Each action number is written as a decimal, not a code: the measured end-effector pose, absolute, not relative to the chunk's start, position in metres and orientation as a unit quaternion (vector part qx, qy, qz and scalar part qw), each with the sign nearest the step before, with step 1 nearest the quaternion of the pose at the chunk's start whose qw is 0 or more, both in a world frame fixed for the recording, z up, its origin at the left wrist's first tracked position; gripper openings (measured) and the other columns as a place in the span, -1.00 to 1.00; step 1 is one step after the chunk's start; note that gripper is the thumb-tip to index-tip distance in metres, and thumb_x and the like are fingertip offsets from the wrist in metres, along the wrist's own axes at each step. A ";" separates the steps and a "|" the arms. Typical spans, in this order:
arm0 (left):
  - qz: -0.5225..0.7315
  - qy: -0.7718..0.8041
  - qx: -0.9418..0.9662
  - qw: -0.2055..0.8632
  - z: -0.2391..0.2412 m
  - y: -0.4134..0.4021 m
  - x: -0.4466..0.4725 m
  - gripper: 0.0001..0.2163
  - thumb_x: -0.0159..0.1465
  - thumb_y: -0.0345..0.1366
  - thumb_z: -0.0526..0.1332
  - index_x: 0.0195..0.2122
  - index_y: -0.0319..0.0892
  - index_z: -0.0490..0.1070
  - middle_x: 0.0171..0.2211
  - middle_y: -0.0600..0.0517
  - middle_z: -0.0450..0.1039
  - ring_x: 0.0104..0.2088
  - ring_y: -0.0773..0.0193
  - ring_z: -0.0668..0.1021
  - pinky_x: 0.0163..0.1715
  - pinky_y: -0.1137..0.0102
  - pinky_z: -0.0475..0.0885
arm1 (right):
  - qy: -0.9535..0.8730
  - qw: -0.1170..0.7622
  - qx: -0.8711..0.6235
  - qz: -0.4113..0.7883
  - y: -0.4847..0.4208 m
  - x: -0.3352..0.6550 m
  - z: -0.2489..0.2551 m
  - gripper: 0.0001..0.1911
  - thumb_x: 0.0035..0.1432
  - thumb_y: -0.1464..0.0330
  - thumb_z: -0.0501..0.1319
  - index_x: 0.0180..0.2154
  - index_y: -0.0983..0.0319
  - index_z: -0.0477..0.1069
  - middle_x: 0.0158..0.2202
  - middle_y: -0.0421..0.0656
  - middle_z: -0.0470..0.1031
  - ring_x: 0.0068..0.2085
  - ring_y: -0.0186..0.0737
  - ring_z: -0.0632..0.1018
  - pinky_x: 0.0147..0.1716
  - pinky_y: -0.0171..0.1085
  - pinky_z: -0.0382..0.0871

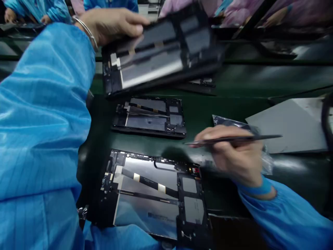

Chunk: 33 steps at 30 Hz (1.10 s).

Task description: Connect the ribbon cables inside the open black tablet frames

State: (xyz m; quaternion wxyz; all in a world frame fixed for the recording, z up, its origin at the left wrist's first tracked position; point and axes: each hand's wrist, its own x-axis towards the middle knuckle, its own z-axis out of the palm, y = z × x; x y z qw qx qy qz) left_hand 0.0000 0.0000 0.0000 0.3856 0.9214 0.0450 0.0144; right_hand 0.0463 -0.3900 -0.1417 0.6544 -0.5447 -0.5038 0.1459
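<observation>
My left hand (111, 24) is up high at the top of the view. Its fingers are clamped on the top edge of an open black tablet body w/ shiny grey metal plates inside (158, 52). That tablet is lifted up off the belt and tilted, and it looks blurry. A thin silver bangle (87, 31) sits on my left wrist, right at the end of my big blue coat sleeve (44, 114).

My right hand (234, 156) is lower down, on the right. Its fingers are pinched shut on a long thin dark pair of tweezers (234, 139). The tweezers lie flat across my fingers, tip pointing left. A blue band (256, 189) goes round that wrist.

Two more tablets lie flat on the dark green belt (260, 83). A second open black tablet body (149, 116) lies in the middle, just under the lifted one. A third open black tablet body w/ a black and gold flat ribbon cable across it (153, 194) lies closest to me, just left of my right hand.

A clear plastic bag (226, 121) peeks out behind my right hand. A flat grey sheet (291, 125) lies on the right. At the top, other people in blue sleeves (39, 8) and pink sleeves (234, 8) are across the belt.
</observation>
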 end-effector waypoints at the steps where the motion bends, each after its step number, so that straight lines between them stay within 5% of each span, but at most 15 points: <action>1: -0.026 0.038 0.920 0.389 -0.005 -0.011 0.002 -0.51 0.38 -0.41 0.03 0.31 -0.50 0.15 0.04 -0.05 0.42 0.24 -0.15 0.30 0.05 0.14 0.19 | -0.478 0.691 -0.525 0.138 -0.393 0.049 -0.137 -0.89 0.18 0.18 0.38 -0.27 0.02 0.64 -0.41 -0.21 0.56 -0.42 -0.20 0.61 -0.47 -0.20 0.59; 8: -0.172 0.074 0.914 0.359 -0.052 -0.050 0.009 -0.54 0.32 -0.32 0.18 0.24 -0.33 0.35 0.00 -0.05 0.55 0.01 0.25 0.55 0.09 0.36 0.35 | -0.394 0.770 -0.481 0.143 -0.400 0.065 -0.119 -0.77 0.05 0.09 0.46 -0.32 0.05 0.59 -0.44 -0.29 0.56 -0.44 -0.29 0.62 -0.45 -0.30 0.63; 14: -0.088 -0.003 0.983 0.161 -0.011 -0.119 0.011 -0.52 0.31 -0.28 0.21 0.26 -0.23 0.33 0.28 -0.10 0.32 0.25 0.16 0.34 0.28 0.27 0.14 | -0.395 0.812 -0.422 0.082 -0.428 0.040 -0.107 -0.74 0.09 0.06 0.42 -0.32 0.09 0.57 -0.40 -0.27 0.54 -0.45 -0.28 0.62 -0.43 -0.22 0.65; 16: -0.060 -0.106 0.981 0.151 -0.006 -0.171 0.026 -0.58 0.34 -0.23 0.19 0.20 -0.20 0.41 0.20 -0.08 0.41 0.17 0.16 0.43 0.23 0.31 0.22 | -0.423 0.801 -0.423 0.010 -0.459 0.027 -0.115 -0.79 0.20 0.09 0.34 -0.28 0.07 0.58 -0.39 -0.22 0.53 -0.42 -0.22 0.61 -0.47 -0.19 0.63; 20: -0.139 -0.290 0.894 0.311 -0.036 -0.303 0.050 -0.70 0.37 -0.13 0.17 -0.03 -0.18 0.56 -0.11 -0.07 0.60 -0.10 0.18 0.60 0.00 0.33 0.44 | -0.382 0.725 -0.526 -0.227 -0.547 0.000 -0.149 -0.79 0.21 0.08 0.31 -0.25 0.03 0.58 -0.49 -0.17 0.51 -0.47 -0.10 0.58 -0.50 -0.08 0.55; 23: -0.272 -0.267 0.754 0.535 -0.076 -0.400 0.052 -0.65 0.41 -0.09 0.14 0.07 -0.22 0.46 0.04 -0.17 0.54 0.00 0.14 0.59 0.05 0.25 0.46 | -0.252 0.698 -0.563 -0.365 -0.614 -0.010 -0.173 -0.85 0.20 0.14 0.33 -0.25 0.03 0.58 -0.44 -0.17 0.55 -0.43 -0.10 0.60 -0.47 -0.10 0.56; 27: -0.351 -0.122 0.561 0.740 -0.111 -0.498 0.054 -0.65 0.48 -0.15 -0.03 0.13 -0.19 0.37 0.29 -0.20 0.31 0.21 0.13 0.48 0.21 0.20 0.37 | -0.072 0.846 -0.424 -0.315 -0.681 0.006 -0.194 -0.85 0.15 0.18 0.41 -0.28 0.08 0.57 -0.42 -0.29 0.56 -0.37 -0.33 0.62 -0.28 -0.31 0.62; 33: -0.320 -0.076 0.469 0.820 -0.113 -0.572 0.062 -0.66 0.45 -0.24 -0.07 0.08 -0.25 0.37 0.30 -0.19 0.29 0.27 0.12 0.42 0.28 0.26 0.33 | -0.002 0.924 -0.312 -0.222 -0.725 0.053 -0.218 -0.77 0.10 0.13 0.44 -0.33 0.13 0.55 -0.41 -0.32 0.59 -0.32 -0.43 0.64 -0.17 -0.43 0.62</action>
